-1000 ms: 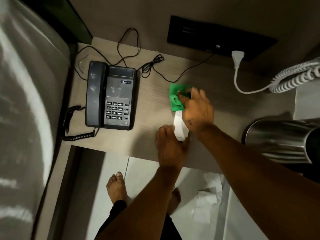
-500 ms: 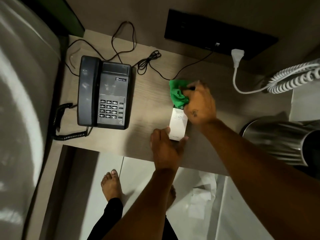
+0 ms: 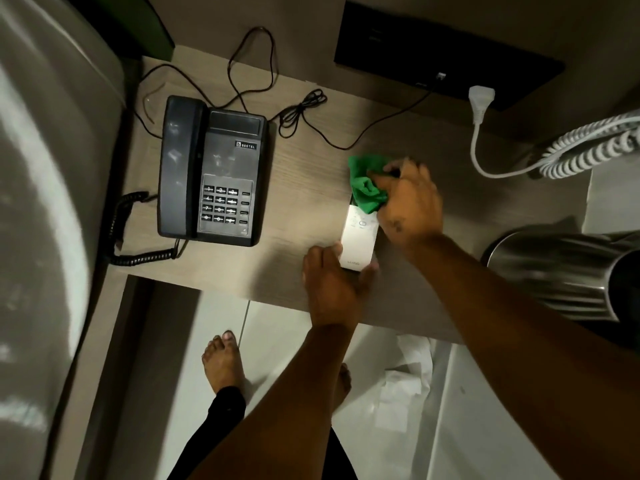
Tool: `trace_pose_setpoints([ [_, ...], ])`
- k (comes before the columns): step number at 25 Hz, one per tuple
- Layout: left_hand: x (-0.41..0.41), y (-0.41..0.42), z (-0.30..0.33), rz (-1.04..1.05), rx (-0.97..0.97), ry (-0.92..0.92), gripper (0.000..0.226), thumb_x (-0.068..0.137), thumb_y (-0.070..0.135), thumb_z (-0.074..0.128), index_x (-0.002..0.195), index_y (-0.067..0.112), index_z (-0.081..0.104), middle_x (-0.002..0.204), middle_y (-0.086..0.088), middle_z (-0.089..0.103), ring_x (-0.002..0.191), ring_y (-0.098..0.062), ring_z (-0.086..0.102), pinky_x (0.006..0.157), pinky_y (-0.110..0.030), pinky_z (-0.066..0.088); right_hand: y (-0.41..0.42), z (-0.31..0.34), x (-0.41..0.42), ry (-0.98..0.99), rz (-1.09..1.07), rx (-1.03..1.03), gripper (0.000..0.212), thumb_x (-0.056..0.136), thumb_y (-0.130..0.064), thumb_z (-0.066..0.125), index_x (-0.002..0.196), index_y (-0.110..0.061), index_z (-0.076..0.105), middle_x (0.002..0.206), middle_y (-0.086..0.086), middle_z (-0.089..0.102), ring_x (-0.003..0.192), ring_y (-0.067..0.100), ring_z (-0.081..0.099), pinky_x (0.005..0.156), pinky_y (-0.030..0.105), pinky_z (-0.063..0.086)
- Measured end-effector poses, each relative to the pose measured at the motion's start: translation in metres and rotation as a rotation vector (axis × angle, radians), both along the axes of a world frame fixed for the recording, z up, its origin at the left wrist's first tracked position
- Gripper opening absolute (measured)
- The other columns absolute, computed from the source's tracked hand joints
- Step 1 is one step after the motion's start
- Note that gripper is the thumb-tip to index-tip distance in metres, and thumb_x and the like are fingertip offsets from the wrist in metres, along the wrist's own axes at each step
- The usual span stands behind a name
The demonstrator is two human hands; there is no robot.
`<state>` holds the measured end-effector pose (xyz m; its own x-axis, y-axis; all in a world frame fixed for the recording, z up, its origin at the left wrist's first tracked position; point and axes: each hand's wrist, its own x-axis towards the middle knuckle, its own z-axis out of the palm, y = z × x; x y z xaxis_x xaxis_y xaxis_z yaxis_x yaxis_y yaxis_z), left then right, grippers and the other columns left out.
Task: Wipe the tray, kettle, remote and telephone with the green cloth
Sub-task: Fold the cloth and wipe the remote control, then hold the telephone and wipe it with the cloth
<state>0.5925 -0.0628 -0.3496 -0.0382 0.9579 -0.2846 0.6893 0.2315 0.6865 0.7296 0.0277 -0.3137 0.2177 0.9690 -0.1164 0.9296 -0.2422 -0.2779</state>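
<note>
Right hand [image 3: 410, 206] bunches the green cloth [image 3: 367, 183] on the white remote [image 3: 358, 242]; left hand [image 3: 330, 289] pinches its near end on the wooden desk [image 3: 304, 209], black telephone [image 3: 211, 171] to its left, tiled floor [image 3: 277, 334] below

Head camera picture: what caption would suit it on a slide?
Right hand rubs the green cloth over a white remote steadied by the left hand.

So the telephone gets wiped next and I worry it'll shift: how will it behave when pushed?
The telephone looks boxy and flat-based, so it should slide, not tip. Its handset merely rests in the cradle and may dislodge. The coiled cord might drag.
</note>
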Motion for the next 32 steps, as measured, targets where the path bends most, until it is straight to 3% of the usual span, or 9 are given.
trace_pose_setpoints([
  [4,-0.001,0.002,-0.001,-0.002,0.001,-0.028,0.057,0.072,0.042,0.082,0.111,0.007,0.061,0.112,-0.013,0.058,0.106,-0.027,0.054,0.095,-0.041,0.049,-0.045,0.006,-0.006,0.072,0.073,-0.064,0.041,0.079,-0.02,0.074,0.118,-0.028,0.061,0.12,0.013,0.055,0.11,0.037,0.049,0.086,0.048,0.047],
  [9,-0.002,0.003,-0.004,-0.055,-0.035,-0.004,0.048,0.076,0.021,0.076,0.12,0.008,0.059,0.121,-0.011,0.056,0.114,-0.027,0.051,0.101,-0.043,0.045,-0.096,0.009,-0.006,0.088,0.135,-0.163,0.062,0.068,-0.006,0.077,0.122,-0.03,0.059,0.121,0.009,0.055,0.112,0.035,0.048,0.089,0.045,0.049],
  [12,-0.005,0.008,0.008,-0.08,-0.125,-0.043,0.068,0.074,0.045,0.077,0.129,0.013,0.052,0.127,-0.008,0.051,0.119,-0.023,0.046,0.107,-0.041,0.042,-0.073,0.015,-0.007,0.224,-0.062,-0.13,0.043,0.071,-0.003,0.068,0.111,-0.018,0.064,0.113,0.01,0.056,0.106,0.031,0.053,0.086,0.039,0.05],
  [15,-0.035,0.01,0.026,-0.085,0.008,0.025,0.105,0.065,0.073,0.069,0.146,0.016,0.034,0.138,-0.007,0.046,0.127,-0.021,0.039,0.11,-0.033,0.032,-0.045,0.033,-0.011,0.315,-0.209,0.005,0.031,0.072,-0.002,0.067,0.101,-0.013,0.066,0.097,0.006,0.054,0.09,0.028,0.058,0.076,0.028,0.042],
  [18,-0.096,0.034,0.034,0.153,0.173,0.236,0.127,0.059,0.083,0.067,0.152,0.01,0.02,0.151,-0.017,0.033,0.138,-0.032,0.031,0.114,-0.047,0.026,-0.012,0.051,-0.052,0.359,-0.229,0.087,0.034,0.073,-0.003,0.067,0.106,-0.012,0.064,0.102,0.008,0.055,0.09,0.021,0.055,0.077,0.025,0.04],
  [22,-0.156,0.087,0.026,0.254,0.067,0.359,0.149,0.047,0.088,0.066,0.152,0.002,0.006,0.16,-0.022,0.018,0.148,-0.039,0.016,0.119,-0.057,0.013,0.041,0.054,-0.128,0.242,-0.077,0.186,0.033,0.073,-0.003,0.062,0.106,-0.009,0.061,0.115,0.015,0.054,0.105,0.032,0.049,0.078,0.031,0.043],
  [25,-0.164,0.095,0.018,0.185,0.032,0.323,0.149,0.043,0.085,0.068,0.152,0.002,0.009,0.157,-0.021,0.026,0.146,-0.038,0.023,0.119,-0.055,0.017,0.089,0.048,-0.161,0.088,0.081,0.164,0.049,0.073,0.002,0.059,0.12,-0.012,0.058,0.132,0.014,0.05,0.119,0.036,0.042,0.096,0.039,0.043],
  [29,-0.166,0.094,0.009,0.201,0.049,0.26,0.141,0.046,0.082,0.068,0.149,-0.003,0.02,0.149,-0.023,0.037,0.14,-0.039,0.033,0.118,-0.051,0.026,0.099,0.022,-0.19,0.022,0.341,-0.034,0.071,0.078,0.01,0.051,0.143,-0.015,0.036,0.156,0.011,0.027,0.145,0.034,0.01,0.119,0.042,0.001],
  [32,-0.167,0.096,0.003,0.213,0.083,0.216,0.132,0.056,0.079,0.067,0.149,-0.004,0.022,0.15,-0.024,0.036,0.14,-0.04,0.033,0.118,-0.052,0.027,0.056,0.012,-0.193,-0.089,0.569,-0.12,0.071,0.085,-0.006,0.056,0.147,-0.019,0.024,0.159,0.007,0.018,0.146,0.031,0.002,0.12,0.044,-0.003],
])
